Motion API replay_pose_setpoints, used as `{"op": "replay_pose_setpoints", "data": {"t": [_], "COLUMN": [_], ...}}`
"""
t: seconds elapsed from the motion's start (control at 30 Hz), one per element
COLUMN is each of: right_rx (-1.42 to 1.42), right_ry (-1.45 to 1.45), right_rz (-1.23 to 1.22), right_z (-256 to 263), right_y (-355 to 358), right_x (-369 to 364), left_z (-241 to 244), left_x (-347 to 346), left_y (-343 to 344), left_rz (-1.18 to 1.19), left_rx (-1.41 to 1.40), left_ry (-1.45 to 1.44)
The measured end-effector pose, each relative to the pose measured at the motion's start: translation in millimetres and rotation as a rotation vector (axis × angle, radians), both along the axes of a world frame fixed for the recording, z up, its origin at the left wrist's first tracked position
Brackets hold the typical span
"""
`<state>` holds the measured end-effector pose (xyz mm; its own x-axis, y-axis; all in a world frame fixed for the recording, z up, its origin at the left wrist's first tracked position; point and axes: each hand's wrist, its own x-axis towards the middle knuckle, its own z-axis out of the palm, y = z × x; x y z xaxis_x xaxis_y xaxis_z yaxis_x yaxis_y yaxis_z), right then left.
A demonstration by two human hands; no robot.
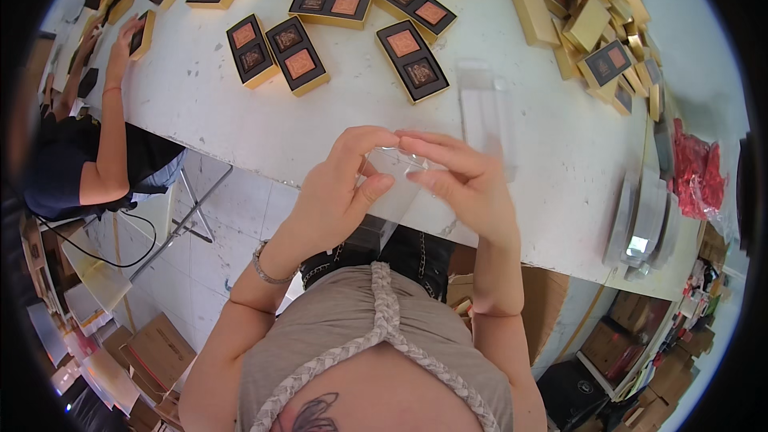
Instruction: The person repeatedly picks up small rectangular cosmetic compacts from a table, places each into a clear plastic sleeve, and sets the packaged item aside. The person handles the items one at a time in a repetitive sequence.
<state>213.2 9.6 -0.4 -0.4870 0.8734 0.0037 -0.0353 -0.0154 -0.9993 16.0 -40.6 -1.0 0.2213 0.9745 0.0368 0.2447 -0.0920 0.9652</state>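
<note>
Between both hands, near the table's front edge, is a clear plastic box or sleeve [396, 195]. My left hand [339, 192] grips its left side, with the thumb bent toward the middle. On the opposite side my right hand [471, 183] pinches the upper end, fingertips meeting those of the left. Its lower end hangs toward my lap and is hard to make out. Another flat clear plastic piece [480, 102] lies on the table just beyond my right hand. Past the hands sits a gold box with a black insert [413, 61], holding one pink and one dark square.
Similar gold boxes [327, 6] spread across the far side of the white table [240, 126]. A pile of gold boxes [588, 21] stands at the far right. Clear plastic pieces [642, 222] and a red bag [696, 168] lie nearer right. A co-worker's arm [114, 108] reaches in from the left.
</note>
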Motion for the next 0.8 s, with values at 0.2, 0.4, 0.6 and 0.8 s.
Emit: {"op": "replay_pose_setpoints", "data": {"t": [0.2, 0.4, 0.6, 0.8], "right_rx": [0.236, 0.67, 0.78, 0.714], "right_ry": [-0.143, -0.69, -0.817, -0.46], "right_rz": [-0.11, -0.46, -0.329, -0.135], "right_z": [-13, -30, -31, 1], "right_y": [-11, 52, 26, -13], "right_x": [-15, -35, -35, -19], "left_z": [0, -16, -28, -34], "left_x": [2, -8, -65, -42], "left_y": [2, 24, 82, 92], "left_rz": [0.148, 0.376, 0.258, 0.344], "left_rx": [0.21, 0.179, 0.062, -0.019], "left_ry": [0.471, -0.124, -1.675, -1.755]}}
